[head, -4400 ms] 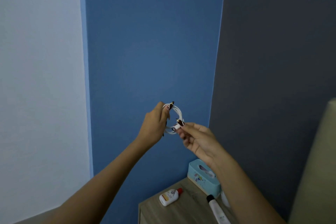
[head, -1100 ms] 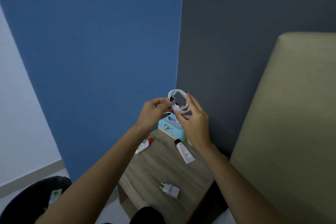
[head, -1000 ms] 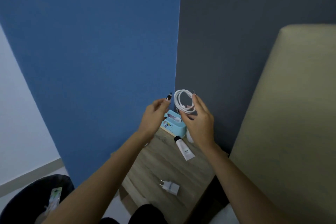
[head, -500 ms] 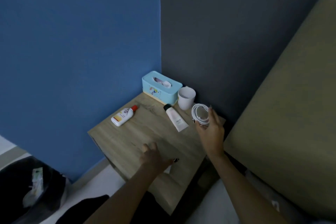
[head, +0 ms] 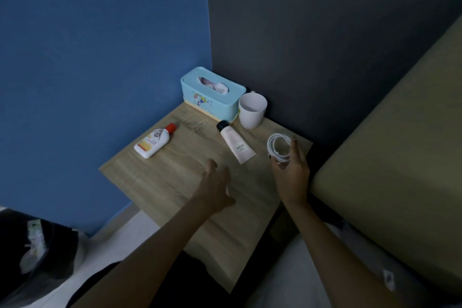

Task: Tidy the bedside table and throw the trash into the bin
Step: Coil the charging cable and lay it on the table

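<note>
Blue and grey walls meet behind wooden counter (head: 175, 182) | coiled white cable (head: 278, 146) is gripped by right hand (head: 291, 172) above counter's right edge | left hand (head: 216, 186) is spread, empty, over counter | tube (head: 236, 142), bottle (head: 155, 142), cup (head: 252, 110), tissue box (head: 212, 96) are set beyond | bin (head: 37, 252) is seen lower left

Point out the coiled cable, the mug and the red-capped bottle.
cable (head: 278, 146): head view, on the coil's white loops.
mug (head: 250, 117): head view, on its outer wall.
bottle (head: 152, 144): head view, on the labelled white body.
</note>
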Available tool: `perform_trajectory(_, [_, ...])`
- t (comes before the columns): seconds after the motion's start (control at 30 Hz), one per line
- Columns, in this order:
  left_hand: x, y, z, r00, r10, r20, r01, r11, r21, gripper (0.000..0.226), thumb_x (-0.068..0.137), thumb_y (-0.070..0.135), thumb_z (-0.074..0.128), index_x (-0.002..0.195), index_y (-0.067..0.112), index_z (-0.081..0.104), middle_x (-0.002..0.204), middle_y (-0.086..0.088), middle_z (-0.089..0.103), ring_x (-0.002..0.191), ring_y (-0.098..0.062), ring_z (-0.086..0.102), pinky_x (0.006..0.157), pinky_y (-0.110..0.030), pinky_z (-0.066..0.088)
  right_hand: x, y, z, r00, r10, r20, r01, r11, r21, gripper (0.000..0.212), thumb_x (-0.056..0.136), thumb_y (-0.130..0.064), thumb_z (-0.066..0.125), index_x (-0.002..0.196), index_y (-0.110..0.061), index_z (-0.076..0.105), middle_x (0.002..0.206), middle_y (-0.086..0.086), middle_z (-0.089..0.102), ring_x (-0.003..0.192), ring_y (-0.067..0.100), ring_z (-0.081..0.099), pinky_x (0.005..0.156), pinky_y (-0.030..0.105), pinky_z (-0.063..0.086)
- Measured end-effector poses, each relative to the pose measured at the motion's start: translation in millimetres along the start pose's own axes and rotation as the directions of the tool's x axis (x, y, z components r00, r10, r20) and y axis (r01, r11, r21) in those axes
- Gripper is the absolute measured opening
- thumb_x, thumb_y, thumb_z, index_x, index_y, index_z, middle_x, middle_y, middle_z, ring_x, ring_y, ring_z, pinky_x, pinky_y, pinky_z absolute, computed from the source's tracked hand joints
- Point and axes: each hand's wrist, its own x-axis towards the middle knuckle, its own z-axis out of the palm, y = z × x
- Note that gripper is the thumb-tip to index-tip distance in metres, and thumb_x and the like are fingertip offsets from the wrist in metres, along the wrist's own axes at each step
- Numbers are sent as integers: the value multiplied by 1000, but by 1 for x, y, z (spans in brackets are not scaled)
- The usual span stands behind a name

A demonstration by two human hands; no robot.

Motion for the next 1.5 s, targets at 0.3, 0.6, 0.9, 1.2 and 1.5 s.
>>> perform_trajectory(0.3, [93,58,-20,927,361,-104,-362,932,11,92,71,19,80,144,2,27,147,-16,32,134,-29,36,110,-32,31,7,16,21,967,243,-75,-242,970,26,72,80,-9,73,142,2,38,146,21,42,130,35,47,105,37,40])
perform_trajectory(0.6, [157,57,-7,910,415,-18,-411,905,109,76,86,19,64,149,11,23,153,-14,24,141,-25,23,113,-32,23,18,26,57,928,351,-126,-350,936,33,71,83,-14,72,144,-2,36,148,18,39,135,32,42,109,35,35])
perform_trajectory(0.9, [185,46,13,891,445,-84,-445,895,24,72,92,27,57,151,10,18,157,-13,21,144,-24,21,113,-23,13,25,34,70,926,335,-172,-347,937,-47,72,85,-21,69,146,-5,33,149,14,38,136,28,39,110,37,35])
perform_trajectory(1.2, [188,27,24,830,519,-205,-526,850,19,61,91,15,58,145,6,32,152,-15,33,142,-27,30,113,-25,16,26,40,71,934,317,-163,-333,939,-83,79,80,-29,71,145,-3,33,149,17,39,140,31,33,114,44,31])
perform_trajectory(1.5, [179,23,44,769,558,-313,-551,826,119,56,95,29,51,145,9,37,152,-13,35,139,-24,37,103,-32,40,24,39,74,940,293,-175,-320,935,-152,78,79,-47,38,142,-1,39,147,16,42,140,30,33,116,42,26])
